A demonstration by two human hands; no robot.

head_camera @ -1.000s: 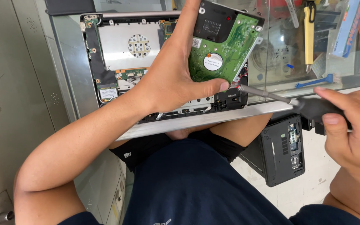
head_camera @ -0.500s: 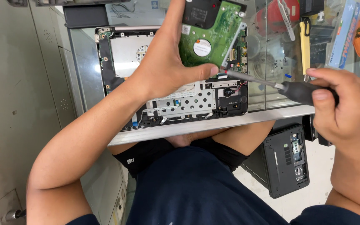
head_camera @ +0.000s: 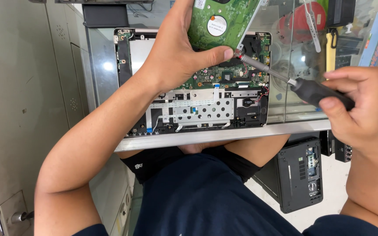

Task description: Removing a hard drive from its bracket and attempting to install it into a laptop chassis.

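Green-boarded drive (head_camera: 218, 22) sits above the opened laptop (head_camera: 193, 105), gripped by the left hand (head_camera: 178, 52), fingers wrapped round its edge and thumb pressed near its lower corner. Right of the laptop, the right hand (head_camera: 359, 109) has fingers closed on a black-handled screwdriver (head_camera: 294, 83), whose tip touches the drive's corner beside that thumb. Both hover over the glass worktop (head_camera: 285, 113).
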